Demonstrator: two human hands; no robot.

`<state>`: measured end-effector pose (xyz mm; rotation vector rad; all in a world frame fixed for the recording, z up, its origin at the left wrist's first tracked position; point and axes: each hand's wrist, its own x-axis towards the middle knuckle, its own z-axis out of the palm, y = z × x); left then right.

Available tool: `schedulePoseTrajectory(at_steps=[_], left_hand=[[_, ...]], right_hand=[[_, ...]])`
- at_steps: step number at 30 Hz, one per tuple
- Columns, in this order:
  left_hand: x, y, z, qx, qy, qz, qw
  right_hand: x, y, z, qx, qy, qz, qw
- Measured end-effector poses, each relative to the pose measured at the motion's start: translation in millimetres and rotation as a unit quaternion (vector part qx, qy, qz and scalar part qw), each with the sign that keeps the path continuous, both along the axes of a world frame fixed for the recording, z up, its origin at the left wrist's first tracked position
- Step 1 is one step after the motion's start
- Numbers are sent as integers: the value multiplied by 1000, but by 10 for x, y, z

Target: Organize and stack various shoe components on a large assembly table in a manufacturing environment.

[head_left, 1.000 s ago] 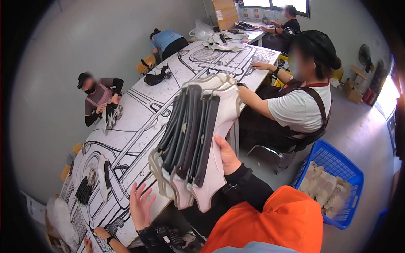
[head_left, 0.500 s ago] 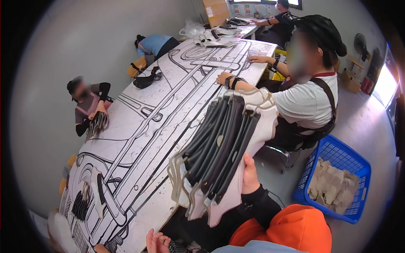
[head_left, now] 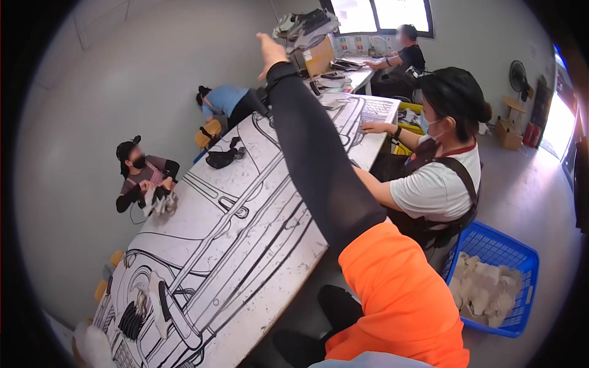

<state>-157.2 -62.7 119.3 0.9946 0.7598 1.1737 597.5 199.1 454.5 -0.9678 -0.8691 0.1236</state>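
Observation:
My right arm, in an orange sleeve and a black arm cover, reaches out over the long white table. At its far end my right hand is open, fingers stretched, holding nothing. Just beyond the fingertips is a bundle of pale, flat pieces with black strips, apart from the hand. It appears above a cardboard box; whether it rests on something or is in the air I cannot tell. My left hand is out of view.
To the right sits a co-worker in a white shirt; a blue basket of pale pieces stands behind. Across the table another person handles pale pieces. A black pouch and black and white pieces lie on the table.
My right hand has let go of the bundle and swung far forward and left. The bundle is now beyond it, near the far wall. My left hand has left the view.

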Motion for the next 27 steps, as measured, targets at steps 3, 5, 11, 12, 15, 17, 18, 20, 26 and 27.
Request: schedulePoseTrajectory(at_steps=[3,5,11,12,15,17,18,20,26,27], left_hand=[[-211,-177,19,-4,35,32,999],[-290,-334,-48,-6,46,48,998],[-207,-471,-405,1,56,44,997],[-192,-485,-461,2,59,45,997],[-308,-742,-410,10,79,72,994],[-23,-608,-394,30,136,79,987],[119,-472,-448,74,130,67,986],[399,-162,-509,116,120,49,985],[572,688,-731,192,249,91,945],[400,834,-800,203,275,118,932]], right_hand=[[-839,158,-310,-94,231,61,966],[-1188,2,-726,-115,258,115,952],[-1936,-638,-2709,-111,-23,200,973],[-2151,-823,-3040,-165,-51,195,965],[-2991,-1177,-3726,-197,-75,258,943],[-3343,-1440,-3992,-200,-154,229,940],[-3407,-1563,-4076,-202,-155,227,940],[-3420,-1757,-4184,-210,-171,218,937],[-3614,-1767,-4494,-250,-215,191,924],[-3723,-1691,-4500,-231,-211,219,924]])
